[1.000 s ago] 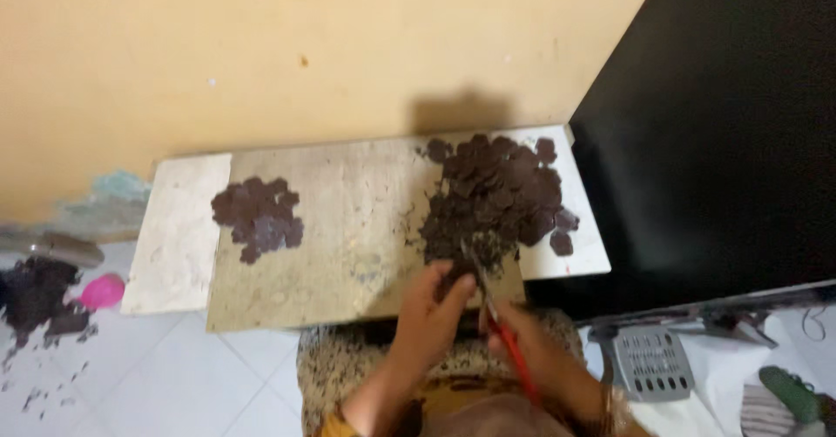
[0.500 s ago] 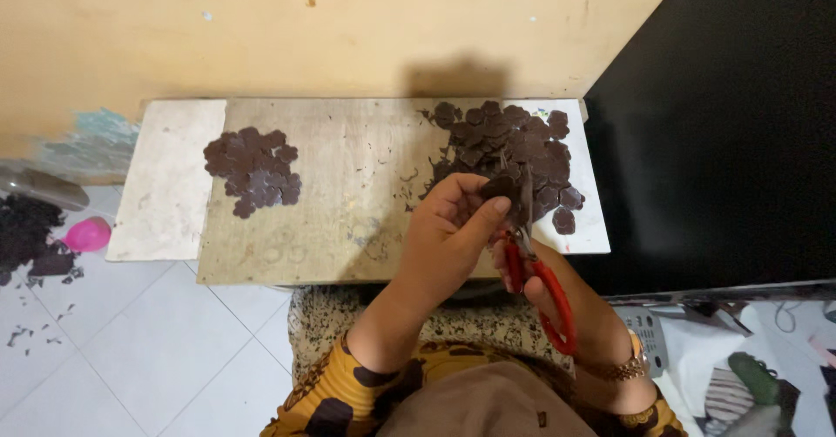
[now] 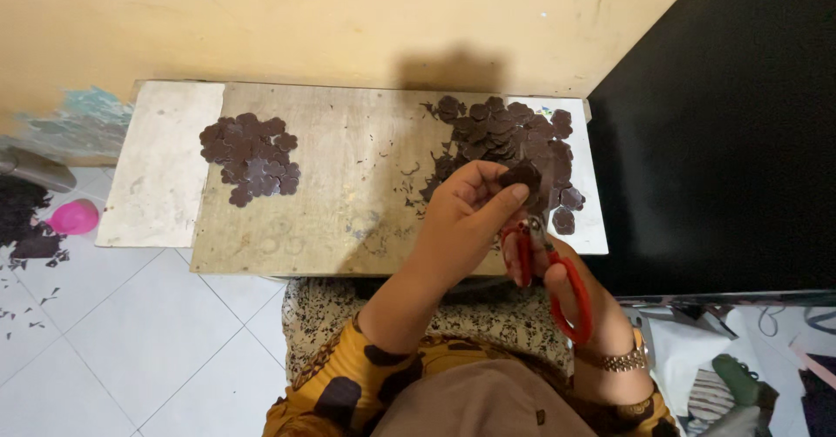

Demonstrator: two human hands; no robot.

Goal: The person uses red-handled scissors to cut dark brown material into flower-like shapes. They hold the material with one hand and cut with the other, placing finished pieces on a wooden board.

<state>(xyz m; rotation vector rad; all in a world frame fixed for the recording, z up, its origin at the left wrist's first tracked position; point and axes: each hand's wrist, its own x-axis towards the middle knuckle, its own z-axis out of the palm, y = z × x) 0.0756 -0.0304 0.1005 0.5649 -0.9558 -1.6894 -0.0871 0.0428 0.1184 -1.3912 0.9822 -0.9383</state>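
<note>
Landmark: the wooden board (image 3: 348, 184), a pale, scuffed slab lying flat on the low counter (image 3: 161, 176) against the yellow wall (image 3: 348, 19).
Left hand: the left hand (image 3: 466, 219) hovers over the near right part of the board, thumb and fingertips pinched shut on a dark brown flower-shaped cutout (image 3: 521, 174), held up just above the board's right end.
Right hand: the right hand (image 3: 566, 285) sits at the board's near right edge, fingers through the loops of the red-handled scissors (image 3: 544, 267); its grip is closed around the handles, and the blades point up toward the held cutout, touching or nearly touching it, I cannot tell which.
Big pile: a loose heap of dark brown cutouts (image 3: 509, 141) covers the board's far right end, spilling onto the white counter strip beside it; the held piece is just in front of this heap.
Small pile: a flatter cluster of trimmed cutouts (image 3: 251, 154) lies on the board's left part, well apart from the heap.
Scraps: tiny dark trimmings (image 3: 409, 184) are scattered on the board between the two piles, closer to the heap.
Wristwatch: a metal-band wristwatch (image 3: 614, 360) circles the right wrist, below the board's near edge.
Sleeve: a mustard sleeve with brown patches (image 3: 348, 385) covers the left forearm, nearer than the board.
Floor: white tiles (image 3: 131, 332) left of and below the board carry a pink round object (image 3: 74, 218) and more dark scraps (image 3: 22, 219).
Dark panel: a large black surface (image 3: 723, 124) stands right of the board.
</note>
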